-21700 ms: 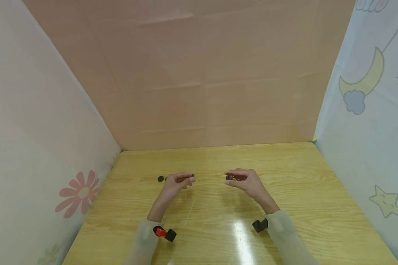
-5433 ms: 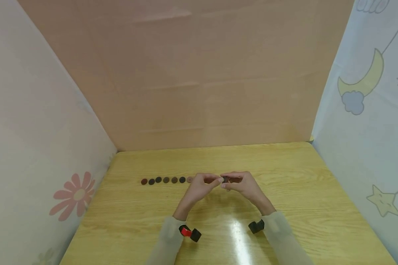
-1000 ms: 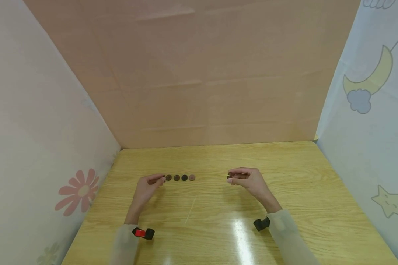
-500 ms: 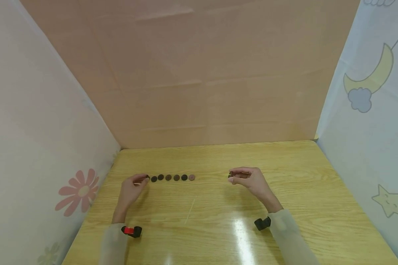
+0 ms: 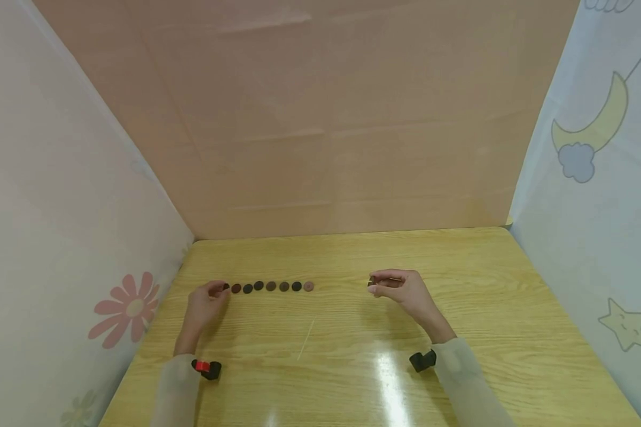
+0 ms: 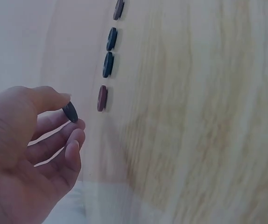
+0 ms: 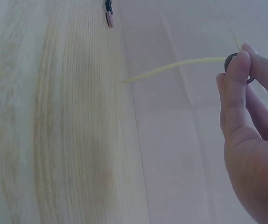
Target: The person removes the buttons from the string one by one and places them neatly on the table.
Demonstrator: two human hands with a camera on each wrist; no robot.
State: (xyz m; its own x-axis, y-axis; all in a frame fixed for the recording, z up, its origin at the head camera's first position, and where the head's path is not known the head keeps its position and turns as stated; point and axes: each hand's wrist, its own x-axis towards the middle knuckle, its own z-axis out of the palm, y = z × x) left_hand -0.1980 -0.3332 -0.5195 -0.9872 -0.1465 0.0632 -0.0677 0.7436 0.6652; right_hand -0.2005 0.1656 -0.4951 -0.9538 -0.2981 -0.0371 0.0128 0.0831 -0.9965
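My left hand (image 5: 204, 305) pinches a dark button (image 6: 70, 113) between thumb and fingertips, just past the left end of a row of buttons. Nearest to it in that row is a reddish-brown button (image 5: 236, 289); several dark and brown ones follow, ending in a pinkish button (image 5: 308, 286) on the right. Farther right, my right hand (image 5: 406, 292) pinches a dark button (image 7: 229, 61) by its fingertips. A thin yellow cord (image 7: 176, 64) stretches out from these fingertips in the right wrist view. The fingers partly hide what they hold there.
The buttons lie on a wood-grain table (image 5: 331, 367) with a brown sheet (image 5: 320, 130) upright behind it. Patterned pale walls stand at the left (image 5: 59, 207) and right (image 5: 593, 237). A black wrist camera (image 5: 423, 360) sits at the right cuff.
Over the last second my left hand has moved left with its button, uncovering the row's left part. Far fewer buttons showed on the table 21.7 s ago. The right hand has barely moved lately.
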